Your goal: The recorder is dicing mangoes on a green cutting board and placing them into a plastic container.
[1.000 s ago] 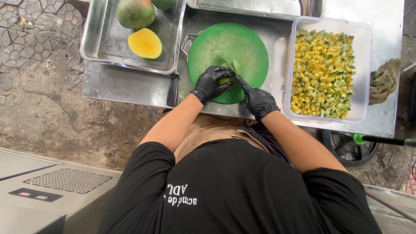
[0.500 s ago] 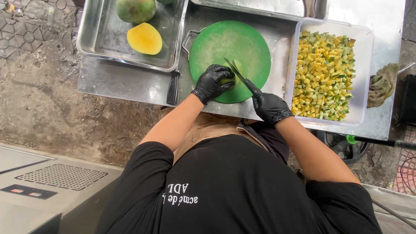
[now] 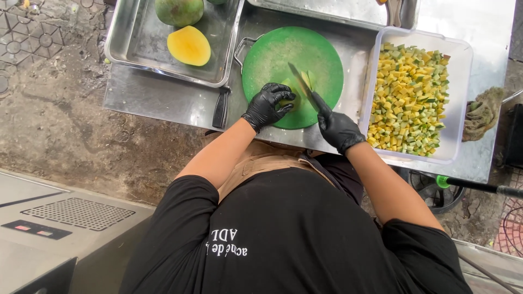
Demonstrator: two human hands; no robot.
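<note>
On the round green cutting board (image 3: 278, 54), the black-gloved left hand (image 3: 265, 106) pins a green-skinned mango piece (image 3: 290, 98) while the black-gloved right hand (image 3: 336, 126) lays a dark-bladed knife (image 3: 301, 84) across it, just beside a clear plastic tub (image 3: 460, 103) of yellow-green mango cubes (image 3: 408, 95).

halved mango (image 3: 189, 46) in steel tray (image 3: 131, 49), tub (image 3: 460, 98) of diced mango (image 3: 408, 98)

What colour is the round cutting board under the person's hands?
Green: the round plastic cutting board is bright green, scuffed paler in the middle. The head view shows it best.

dark oblong control panel (image 3: 35, 229), lower left
</note>
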